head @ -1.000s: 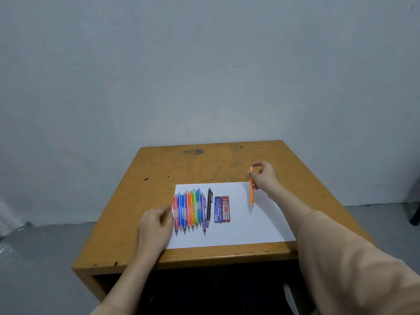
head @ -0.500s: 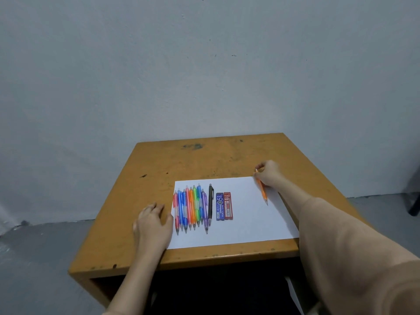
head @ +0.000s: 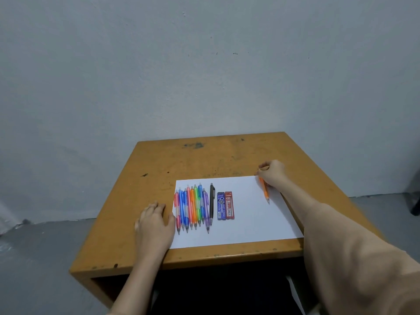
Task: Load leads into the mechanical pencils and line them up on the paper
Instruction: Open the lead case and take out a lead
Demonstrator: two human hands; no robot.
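Orange and slim, the mechanical pencil (head: 264, 189) sits at the far right corner of the paper (head: 250, 226), slanted, with its tip pointing back toward the person and resting just inside the sheet's right edge. Its upper end disappears into the right hand (head: 273, 172), whose fingers (head: 261, 171) are curled and pinch the top of the barrel. The rest of the pencil runs out below them, low over the sheet. From where I stand I cannot tell whether its whole length lies flat on the paper.

Well apart from it, on the left part of the same white sheet, a row of coloured pencils (head: 193, 208) lies side by side, packed close, tips toward the person: pink, blue, orange, green and purple among them. Just to their right lies a black pencil (head: 211, 204), parallel to the row. Next to that come a blue lead case (head: 221, 205) and a red lead case (head: 229, 205), touching each other along their long sides.

The left hand (head: 154, 223) lies palm down on the worktop (head: 181, 160) at the paper's left edge. Its fingers are loosely spread and hold nothing, and the thumb lies close beside the outermost pink pencil. A beige sleeve (head: 354, 258) covers the right arm. The worktop is worn yellow-brown wood with dark marks, set against a pale grey wall (head: 204, 76) above a grey floor (head: 41, 258).
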